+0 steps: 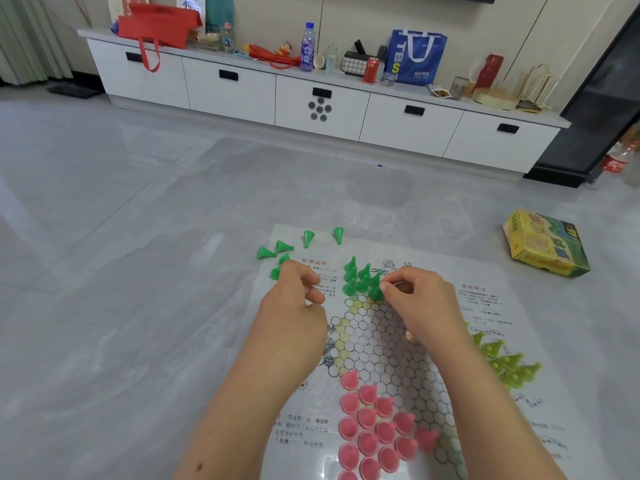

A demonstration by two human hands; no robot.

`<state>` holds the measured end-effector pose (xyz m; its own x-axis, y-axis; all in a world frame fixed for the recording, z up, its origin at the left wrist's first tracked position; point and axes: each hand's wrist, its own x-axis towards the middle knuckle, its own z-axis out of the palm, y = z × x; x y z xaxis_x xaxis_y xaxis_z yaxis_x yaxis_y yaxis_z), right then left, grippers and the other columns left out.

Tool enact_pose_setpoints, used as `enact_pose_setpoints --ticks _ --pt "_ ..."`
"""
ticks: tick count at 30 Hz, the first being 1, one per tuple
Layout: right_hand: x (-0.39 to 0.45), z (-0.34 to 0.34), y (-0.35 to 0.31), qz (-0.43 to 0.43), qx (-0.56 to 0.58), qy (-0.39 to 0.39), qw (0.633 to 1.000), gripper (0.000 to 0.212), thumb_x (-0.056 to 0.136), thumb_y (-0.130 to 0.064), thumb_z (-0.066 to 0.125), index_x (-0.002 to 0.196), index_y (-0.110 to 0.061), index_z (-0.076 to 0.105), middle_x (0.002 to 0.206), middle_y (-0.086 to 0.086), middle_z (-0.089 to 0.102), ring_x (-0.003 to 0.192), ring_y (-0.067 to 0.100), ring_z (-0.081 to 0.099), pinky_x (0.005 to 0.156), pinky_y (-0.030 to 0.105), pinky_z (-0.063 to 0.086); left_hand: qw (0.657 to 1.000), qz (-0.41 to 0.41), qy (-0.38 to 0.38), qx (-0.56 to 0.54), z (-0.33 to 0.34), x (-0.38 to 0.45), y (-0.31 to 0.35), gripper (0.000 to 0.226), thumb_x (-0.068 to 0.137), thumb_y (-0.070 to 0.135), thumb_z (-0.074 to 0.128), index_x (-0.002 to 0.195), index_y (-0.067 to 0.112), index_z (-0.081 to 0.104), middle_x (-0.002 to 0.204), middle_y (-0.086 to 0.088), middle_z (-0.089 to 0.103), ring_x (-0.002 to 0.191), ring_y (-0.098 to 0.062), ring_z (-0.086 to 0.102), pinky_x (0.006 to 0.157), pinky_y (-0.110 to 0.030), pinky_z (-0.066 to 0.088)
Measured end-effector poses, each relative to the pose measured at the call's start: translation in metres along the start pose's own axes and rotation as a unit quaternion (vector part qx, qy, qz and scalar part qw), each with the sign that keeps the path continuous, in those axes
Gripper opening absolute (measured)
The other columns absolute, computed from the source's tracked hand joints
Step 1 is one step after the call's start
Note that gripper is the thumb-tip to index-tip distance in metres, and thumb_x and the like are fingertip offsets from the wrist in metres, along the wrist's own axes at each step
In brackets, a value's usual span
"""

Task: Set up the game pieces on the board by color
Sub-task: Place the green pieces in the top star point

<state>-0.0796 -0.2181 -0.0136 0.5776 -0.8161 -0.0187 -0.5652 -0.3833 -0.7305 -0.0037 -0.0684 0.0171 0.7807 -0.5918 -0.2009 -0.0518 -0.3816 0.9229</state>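
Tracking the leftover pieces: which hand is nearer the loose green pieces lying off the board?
Left hand: it touches the loose green pieces. Right hand is over the board.

A glossy grey tiled floor (pixel 138 209) reflects soft daylight. Well beyond the fingers, a long white low cabinet (pixel 322 98) with black drawer handles runs along a pale wall (pixel 346 19). Green curtains (pixel 27 36) hang far left; a dark cabinet (pixel 599 109) stands far right.
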Motion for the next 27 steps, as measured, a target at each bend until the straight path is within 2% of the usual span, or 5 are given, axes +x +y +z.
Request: enact_pose_setpoints --ticks 9,14,18,21,27 --pt "0.000 0.001 0.000 -0.007 0.001 0.004 1.000 0.012 0.088 -0.019 0.059 0.079 -0.025 0.063 0.075 -0.007 0.062 0.054 0.005 0.048 0.066 0.038 0.056 1.000 0.004 0.005 -0.005 0.000 0.000 -0.001 0.035 0.084 -0.007 0.031 0.098 0.023 0.042 0.097 0.006 0.053 0.044 -0.005 0.038 0.032 -0.010 0.030" --pt "0.000 0.002 0.000 -0.009 -0.013 0.003 1.000 0.009 0.088 -0.020 0.058 0.082 -0.025 0.064 0.078 -0.005 0.062 0.053 0.006 0.049 0.063 0.036 0.056 1.000 0.003 -0.001 -0.013 0.000 0.001 -0.001 0.035 0.084 -0.006 0.032 0.098 0.024 0.042 0.098 0.007 0.053 0.031 0.001 0.041 0.032 -0.010 0.030" --pt "-0.001 -0.002 -0.004 0.002 -0.007 0.003 1.000 0.007 0.087 -0.022 0.060 0.092 -0.022 0.065 0.085 -0.001 0.066 0.062 0.012 0.057 0.066 0.037 0.056 0.999 0.016 0.008 -0.031 0.001 0.002 0.000 0.034 0.086 -0.006 0.033 0.094 0.025 0.044 0.096 0.008 0.055 0.053 -0.003 0.046 0.036 -0.008 0.035" --pt "-0.005 -0.012 -0.020 -0.028 0.029 0.023 0.999 0.006 0.086 -0.022 0.061 0.083 -0.022 0.066 0.078 -0.004 0.066 0.066 0.012 0.061 0.065 0.028 0.052 0.992 0.018 0.050 -0.112 0.001 0.005 0.003 0.037 0.085 -0.009 0.034 0.083 0.026 0.047 0.087 0.004 0.060 0.070 -0.009 0.052 0.057 -0.013 0.045" --pt "-0.027 -0.021 -0.058 -0.165 0.158 -0.200 0.953 0.009 0.082 -0.015 0.065 0.084 -0.022 0.071 0.069 -0.005 0.067 0.061 0.003 0.058 0.055 0.017 0.047 0.941 -0.008 0.053 -0.334 -0.004 0.003 0.006 0.031 0.090 -0.011 0.031 0.098 0.010 0.052 0.088 -0.011 0.065 0.075 -0.015 0.067 0.070 -0.017 0.057"
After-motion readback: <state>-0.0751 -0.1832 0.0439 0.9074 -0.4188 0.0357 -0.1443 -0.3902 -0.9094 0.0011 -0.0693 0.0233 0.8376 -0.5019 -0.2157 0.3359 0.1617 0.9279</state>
